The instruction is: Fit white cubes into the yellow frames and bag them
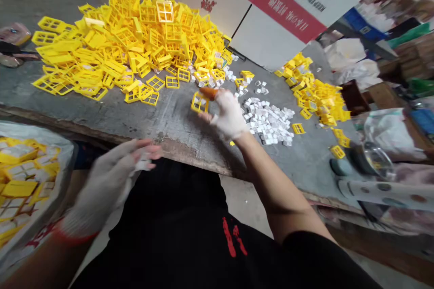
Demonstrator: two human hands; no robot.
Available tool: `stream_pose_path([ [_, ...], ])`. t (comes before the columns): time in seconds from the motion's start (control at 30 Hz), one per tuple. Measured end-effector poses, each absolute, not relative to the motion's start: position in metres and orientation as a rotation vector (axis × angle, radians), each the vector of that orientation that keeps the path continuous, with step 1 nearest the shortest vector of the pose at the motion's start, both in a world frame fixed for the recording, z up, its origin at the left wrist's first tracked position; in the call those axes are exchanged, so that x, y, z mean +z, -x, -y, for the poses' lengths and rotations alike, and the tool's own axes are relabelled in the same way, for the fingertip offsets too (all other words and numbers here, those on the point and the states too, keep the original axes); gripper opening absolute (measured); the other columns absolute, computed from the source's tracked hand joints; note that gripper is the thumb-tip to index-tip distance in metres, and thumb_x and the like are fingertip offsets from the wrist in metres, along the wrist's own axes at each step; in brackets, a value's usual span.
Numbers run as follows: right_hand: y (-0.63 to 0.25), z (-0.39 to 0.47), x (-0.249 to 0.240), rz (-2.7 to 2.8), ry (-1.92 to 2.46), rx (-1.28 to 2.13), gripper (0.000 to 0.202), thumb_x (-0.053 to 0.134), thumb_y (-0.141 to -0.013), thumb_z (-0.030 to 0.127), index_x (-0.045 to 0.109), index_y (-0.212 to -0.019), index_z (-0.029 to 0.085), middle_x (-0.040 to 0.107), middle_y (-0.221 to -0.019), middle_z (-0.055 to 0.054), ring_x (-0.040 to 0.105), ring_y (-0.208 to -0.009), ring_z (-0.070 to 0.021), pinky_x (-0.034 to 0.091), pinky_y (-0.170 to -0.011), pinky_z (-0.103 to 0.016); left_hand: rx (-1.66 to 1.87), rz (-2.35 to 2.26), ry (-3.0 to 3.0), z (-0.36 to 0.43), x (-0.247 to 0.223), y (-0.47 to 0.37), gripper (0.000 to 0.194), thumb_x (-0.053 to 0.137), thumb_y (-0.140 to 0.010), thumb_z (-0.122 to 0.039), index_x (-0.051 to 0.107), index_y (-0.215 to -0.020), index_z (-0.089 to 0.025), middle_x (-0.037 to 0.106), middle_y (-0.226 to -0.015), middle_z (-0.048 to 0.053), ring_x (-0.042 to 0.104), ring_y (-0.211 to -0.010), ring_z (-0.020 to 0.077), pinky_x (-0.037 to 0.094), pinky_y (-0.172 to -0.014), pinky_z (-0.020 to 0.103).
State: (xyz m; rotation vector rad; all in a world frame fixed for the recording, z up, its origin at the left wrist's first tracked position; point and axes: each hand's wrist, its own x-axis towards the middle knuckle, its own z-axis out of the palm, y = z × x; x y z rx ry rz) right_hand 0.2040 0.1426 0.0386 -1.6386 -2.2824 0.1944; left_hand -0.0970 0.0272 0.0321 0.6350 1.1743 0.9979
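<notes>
My right hand (228, 115), in a white glove with bare fingertips, is above the grey table and holds a small yellow frame (199, 103) between thumb and fingers. My left hand (113, 171), gloved too, is in front of the table edge, its fingers bent around small white pieces (144, 162) that are blurred. A big heap of yellow frames (135, 40) lies beyond my hands. Small white blocks (269, 122) are piled to the right of my right hand, and more white pieces (212, 81) lie scattered just past it.
A white and red carton (271, 9) stands at the back of the table (169, 119). Another yellow pile (317, 92) is on the right, near a metal bowl (376, 159). At lower left is an open sack (66, 167) of yellow and white pieces.
</notes>
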Motion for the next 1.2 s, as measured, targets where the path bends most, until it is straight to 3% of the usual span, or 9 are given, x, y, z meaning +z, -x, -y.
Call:
stream_pose_path([
  [0.03, -0.201, -0.120, 0.041, 2.333, 1.493, 0.260, 0.070, 0.079, -0.100, 0.057, 0.066, -0.161, 0.025, 0.077, -0.141, -0.017, 0.068, -0.131, -0.0404, 0.054, -0.111, -0.060, 0.988, -1.053, -0.603, -0.030, 0.027, 0.079, 0.052, 0.098, -0.081, -0.045, 0.086, -0.123, -0.017, 0.088, -0.116, 0.018, 0.084, -0.107, 0.0359, 0.069, -0.079, 0.039],
  [0.1, -0.193, -0.079, 0.041, 2.403, 1.349, 0.381, 0.071, 0.078, -0.100, 0.067, 0.070, -0.156, 0.024, 0.079, -0.135, -0.016, 0.071, -0.122, -0.0381, 0.057, -0.105, -0.056, 0.935, -0.783, -0.515, -0.036, 0.014, 0.046, 0.056, 0.096, -0.086, -0.047, 0.083, -0.131, -0.016, 0.085, -0.127, 0.019, 0.083, -0.103, 0.0322, 0.068, -0.080, 0.038],
  [0.27, -0.197, -0.063, 0.025, 2.329, 1.170, 0.704, 0.078, 0.081, -0.096, 0.075, 0.070, -0.157, 0.028, 0.081, -0.127, -0.012, 0.074, -0.113, -0.0329, 0.059, -0.103, -0.050, 0.955, -0.583, -0.394, -0.039, -0.001, 0.021, 0.039, 0.096, -0.092, -0.040, 0.085, -0.123, -0.018, 0.086, -0.114, 0.012, 0.080, -0.091, 0.0231, 0.067, -0.073, 0.031],
  [0.43, -0.228, -0.142, 0.009, 1.967, 1.666, 0.501, 0.032, 0.080, -0.098, 0.040, 0.082, -0.127, 0.026, 0.080, -0.123, -0.011, 0.073, -0.116, -0.0335, 0.055, -0.105, -0.053, 1.112, -0.713, -0.318, -0.034, 0.002, 0.049, 0.038, 0.101, -0.085, -0.040, 0.086, -0.115, -0.021, 0.085, -0.106, 0.009, 0.080, -0.087, 0.0226, 0.065, -0.063, 0.027],
  [0.5, -0.232, -0.168, 0.003, 1.970, 1.910, 0.327, 0.031, 0.082, -0.093, 0.029, 0.082, -0.123, 0.023, 0.081, -0.126, -0.014, 0.072, -0.122, -0.0372, 0.050, -0.108, -0.057, 1.152, -0.769, -0.298, -0.034, 0.000, 0.055, 0.040, 0.100, -0.085, -0.043, 0.086, -0.115, -0.021, 0.085, -0.108, 0.009, 0.078, -0.084, 0.0212, 0.065, -0.061, 0.026],
  [0.7, -0.219, -0.164, 0.009, 2.151, 1.887, 0.248, 0.017, 0.073, -0.096, 0.030, 0.082, -0.109, 0.026, 0.084, -0.109, -0.008, 0.073, -0.113, -0.0337, 0.048, -0.107, -0.057, 1.137, -0.793, -0.270, -0.038, 0.002, 0.045, 0.034, 0.096, -0.088, -0.043, 0.082, -0.109, -0.019, 0.083, -0.105, 0.009, 0.078, -0.081, 0.0214, 0.062, -0.058, 0.026],
  [0.9, -0.194, -0.069, 0.034, 2.243, 1.236, 0.302, 0.027, 0.071, -0.108, 0.052, 0.087, -0.116, 0.032, 0.088, -0.109, -0.005, 0.077, -0.101, -0.0284, 0.054, -0.101, -0.051, 1.095, -0.726, -0.306, -0.033, 0.002, 0.030, 0.029, 0.093, -0.093, -0.032, 0.082, -0.119, -0.025, 0.085, -0.114, 0.006, 0.082, -0.090, 0.0234, 0.066, -0.064, 0.030],
  [1.0, -0.177, -0.035, 0.030, 2.237, 1.135, 0.348, 0.032, 0.063, -0.114, 0.051, 0.089, -0.117, 0.033, 0.089, -0.107, -0.005, 0.076, -0.098, -0.0271, 0.057, -0.098, -0.049, 1.103, -0.674, -0.301, -0.025, 0.001, 0.025, 0.025, 0.096, -0.091, -0.028, 0.085, -0.113, -0.026, 0.086, -0.111, 0.004, 0.081, -0.086, 0.0193, 0.067, -0.066, 0.027],
  [1.2, -0.189, -0.065, 0.019, 2.233, 1.162, 0.373, 0.035, 0.063, -0.113, 0.051, 0.086, -0.134, 0.034, 0.081, -0.144, -0.008, 0.074, -0.124, -0.0316, 0.057, -0.109, -0.052, 1.122, -0.716, -0.276, -0.017, 0.002, 0.034, 0.031, 0.100, -0.088, -0.036, 0.086, -0.113, -0.025, 0.086, -0.109, 0.005, 0.083, -0.087, 0.0216, 0.068, -0.064, 0.028],
])
